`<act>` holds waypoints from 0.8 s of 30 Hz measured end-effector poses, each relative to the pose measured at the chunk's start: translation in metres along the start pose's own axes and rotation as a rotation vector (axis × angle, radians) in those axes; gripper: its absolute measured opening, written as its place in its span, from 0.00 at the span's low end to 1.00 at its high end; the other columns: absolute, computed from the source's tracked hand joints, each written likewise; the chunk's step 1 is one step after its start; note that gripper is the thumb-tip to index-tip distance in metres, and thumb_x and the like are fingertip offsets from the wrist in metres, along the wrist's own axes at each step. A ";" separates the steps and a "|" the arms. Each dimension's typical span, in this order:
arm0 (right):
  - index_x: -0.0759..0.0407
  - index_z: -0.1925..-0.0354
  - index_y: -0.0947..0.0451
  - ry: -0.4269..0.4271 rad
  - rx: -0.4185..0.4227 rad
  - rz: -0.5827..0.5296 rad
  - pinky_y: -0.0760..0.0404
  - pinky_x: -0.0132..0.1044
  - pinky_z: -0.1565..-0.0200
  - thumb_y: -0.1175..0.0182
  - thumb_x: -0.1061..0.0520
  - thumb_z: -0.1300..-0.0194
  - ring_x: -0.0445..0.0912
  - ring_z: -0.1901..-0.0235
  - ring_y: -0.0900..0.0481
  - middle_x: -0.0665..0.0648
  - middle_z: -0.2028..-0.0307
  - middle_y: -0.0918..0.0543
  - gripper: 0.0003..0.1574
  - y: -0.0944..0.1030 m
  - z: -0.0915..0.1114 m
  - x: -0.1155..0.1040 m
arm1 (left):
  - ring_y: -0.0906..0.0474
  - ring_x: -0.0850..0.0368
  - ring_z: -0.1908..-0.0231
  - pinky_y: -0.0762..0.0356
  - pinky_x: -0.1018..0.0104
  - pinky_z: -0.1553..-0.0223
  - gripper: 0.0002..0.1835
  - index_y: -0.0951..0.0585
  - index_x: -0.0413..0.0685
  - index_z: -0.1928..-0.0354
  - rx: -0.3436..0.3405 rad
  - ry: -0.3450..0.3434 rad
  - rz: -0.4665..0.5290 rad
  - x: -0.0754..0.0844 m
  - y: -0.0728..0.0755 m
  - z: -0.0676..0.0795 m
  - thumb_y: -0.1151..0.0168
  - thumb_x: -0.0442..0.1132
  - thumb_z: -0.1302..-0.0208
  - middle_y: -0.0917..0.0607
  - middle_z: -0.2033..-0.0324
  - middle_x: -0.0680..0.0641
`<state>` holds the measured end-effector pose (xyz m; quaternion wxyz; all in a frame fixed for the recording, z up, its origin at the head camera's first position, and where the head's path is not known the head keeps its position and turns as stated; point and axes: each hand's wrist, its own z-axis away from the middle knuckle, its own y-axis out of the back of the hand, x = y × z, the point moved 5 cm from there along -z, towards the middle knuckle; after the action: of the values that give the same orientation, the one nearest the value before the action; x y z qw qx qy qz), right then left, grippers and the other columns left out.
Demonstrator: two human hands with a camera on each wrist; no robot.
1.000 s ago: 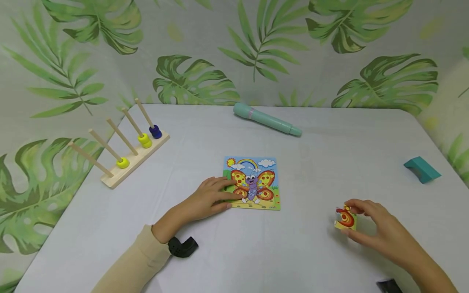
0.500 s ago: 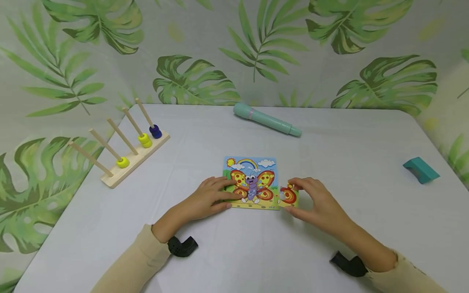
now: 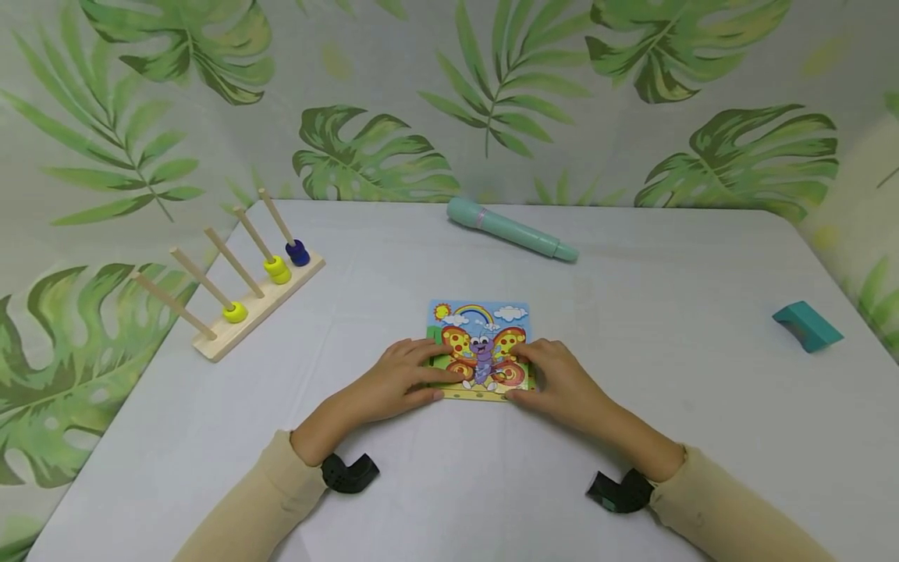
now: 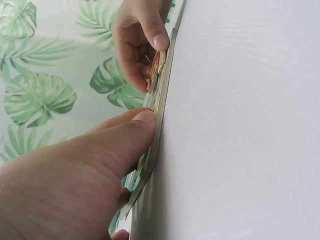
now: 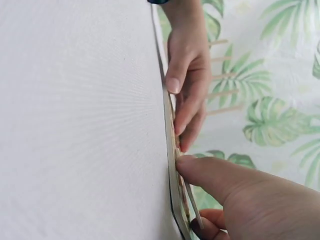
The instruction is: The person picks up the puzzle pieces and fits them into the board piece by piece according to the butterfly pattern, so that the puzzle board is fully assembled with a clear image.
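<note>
A square butterfly jigsaw puzzle (image 3: 485,312) lies flat in the middle of the white table. My left hand (image 3: 399,380) rests on its left side, fingers stretched over the picture and thumb at the front edge. Between thumb and fingers, my right hand (image 3: 565,386) pinches a puzzle piece (image 3: 511,376) with a red and yellow wing print. The piece overlaps the puzzle's lower right part in the head view. From the right wrist, the piece (image 5: 194,205) appears slightly tilted, close over the board. Part of the piece is hidden behind the right fingers.
At the left stands a wooden peg rack (image 3: 263,316) with yellow and dark blue beads. A mint-green toy microphone (image 3: 516,230) lies near the back edge, and a teal arch block (image 3: 808,325) is at the far right. Leaf-patterned cloth (image 3: 379,156) hangs behind the table.
My right hand has carried the puzzle piece leftward from the right of the table to over the puzzle's lower right part. My left hand has stayed in place.
</note>
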<state>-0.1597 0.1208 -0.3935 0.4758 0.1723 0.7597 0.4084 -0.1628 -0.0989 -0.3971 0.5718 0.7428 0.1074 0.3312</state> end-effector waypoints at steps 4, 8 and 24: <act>0.62 0.49 0.27 -0.012 -0.026 -0.009 0.32 0.43 0.56 0.30 0.50 0.55 0.48 0.57 0.34 0.54 0.59 0.25 0.35 -0.003 -0.003 0.003 | 0.47 0.50 0.37 0.57 0.46 0.40 0.18 0.25 0.64 0.45 -0.011 0.025 -0.010 -0.001 0.000 0.000 0.45 0.49 0.38 0.35 0.39 0.49; 0.61 0.48 0.26 -0.039 -0.050 -0.040 0.33 0.42 0.57 0.30 0.48 0.54 0.48 0.57 0.34 0.53 0.59 0.26 0.35 -0.003 -0.004 0.005 | 0.46 0.52 0.38 0.61 0.47 0.39 0.18 0.23 0.64 0.47 0.007 0.024 -0.001 -0.001 -0.002 -0.004 0.43 0.52 0.40 0.34 0.40 0.50; 0.56 0.49 0.25 -0.079 -0.073 -0.071 0.33 0.40 0.61 0.31 0.43 0.55 0.46 0.59 0.35 0.52 0.60 0.29 0.36 -0.003 -0.005 0.012 | 0.49 0.49 0.38 0.56 0.43 0.42 0.29 0.36 0.71 0.37 -0.034 -0.081 -0.157 0.023 -0.019 -0.026 0.55 0.64 0.40 0.41 0.36 0.49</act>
<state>-0.1692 0.1242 -0.4020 0.5255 0.1439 0.7306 0.4115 -0.1571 -0.0604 -0.4025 0.6124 0.7351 0.1366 0.2568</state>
